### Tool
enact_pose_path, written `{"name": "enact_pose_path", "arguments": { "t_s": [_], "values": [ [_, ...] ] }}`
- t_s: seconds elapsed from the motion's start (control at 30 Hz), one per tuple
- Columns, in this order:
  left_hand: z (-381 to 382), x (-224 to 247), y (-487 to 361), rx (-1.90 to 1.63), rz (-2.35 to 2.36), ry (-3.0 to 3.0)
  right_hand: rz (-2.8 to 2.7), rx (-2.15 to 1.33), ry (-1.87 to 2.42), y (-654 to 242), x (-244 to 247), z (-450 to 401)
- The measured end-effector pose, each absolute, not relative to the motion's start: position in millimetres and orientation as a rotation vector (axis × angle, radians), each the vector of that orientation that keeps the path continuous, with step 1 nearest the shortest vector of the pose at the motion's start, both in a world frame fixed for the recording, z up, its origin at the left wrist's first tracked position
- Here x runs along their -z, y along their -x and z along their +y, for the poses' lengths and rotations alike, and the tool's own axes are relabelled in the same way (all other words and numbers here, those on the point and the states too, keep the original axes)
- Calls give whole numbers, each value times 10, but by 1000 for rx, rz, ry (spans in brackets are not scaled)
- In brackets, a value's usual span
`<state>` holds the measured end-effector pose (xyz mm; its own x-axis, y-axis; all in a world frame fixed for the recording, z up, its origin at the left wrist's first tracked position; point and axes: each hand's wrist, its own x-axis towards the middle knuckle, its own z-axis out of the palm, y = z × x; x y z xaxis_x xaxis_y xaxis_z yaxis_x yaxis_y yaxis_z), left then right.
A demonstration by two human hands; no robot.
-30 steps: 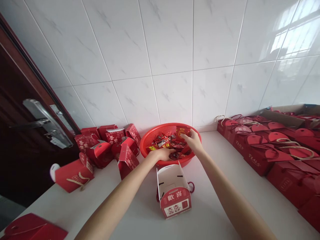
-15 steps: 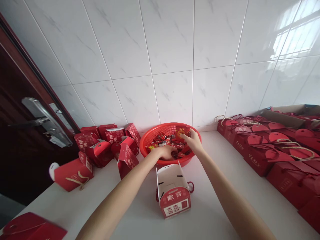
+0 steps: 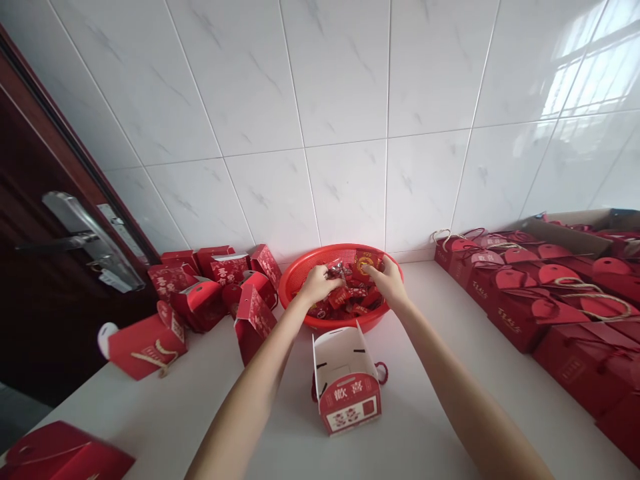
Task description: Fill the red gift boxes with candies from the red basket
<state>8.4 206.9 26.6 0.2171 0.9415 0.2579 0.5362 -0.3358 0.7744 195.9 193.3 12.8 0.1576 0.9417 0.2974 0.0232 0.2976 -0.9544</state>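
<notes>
A red plastic basket [image 3: 289, 288] against the wall holds many small wrapped candies [image 3: 350, 297]. Over its left half, my left hand [image 3: 316, 285] is closed, with a shiny red-and-clear wrapped candy [image 3: 335, 269] at its fingertips. My right hand [image 3: 390, 281], at the basket's right side, pinches a flat red packet [image 3: 365, 264] with a round gold print. Between my forearms, just in front of the basket, stands a small red gift box [image 3: 351, 405] with its top open and a white inside. Dark red cord loops show at its sides.
Several red gift boxes [image 3: 200, 303] stand in a group at the left, near a dark door [image 3: 55, 287]. Another red box [image 3: 65, 453] lies at the near left corner. Rows of red boxes with cord handles [image 3: 515, 310] fill the right side. A tiled wall [image 3: 345, 180] rises behind.
My left hand has come up from among the candies and moved left and back, now with a shiny wrapped candy. My right hand keeps the red packet almost in place.
</notes>
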Motion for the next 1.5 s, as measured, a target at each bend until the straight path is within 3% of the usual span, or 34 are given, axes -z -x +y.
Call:
{"name": "enact_pose_path", "arguments": {
  "t_s": [0.33, 0.67, 1.17, 1.5],
  "values": [
    [1998, -329, -117, -1127, 1335, -1837, -1193, -952, 1009, -1949, -170, 1905],
    [2113, -207, -60, -1157, 1338, -1873, -1065, -1377, 780, -1957, -357, 1756],
    [2014, -305, -123, -1299, 1223, -1833, -1004, -1332, 854, -1894, -332, 1752],
    [1992, -297, -137, -1209, 1264, -1849, -1001, -1281, 889, -1872, -316, 1769]
  ]
}}
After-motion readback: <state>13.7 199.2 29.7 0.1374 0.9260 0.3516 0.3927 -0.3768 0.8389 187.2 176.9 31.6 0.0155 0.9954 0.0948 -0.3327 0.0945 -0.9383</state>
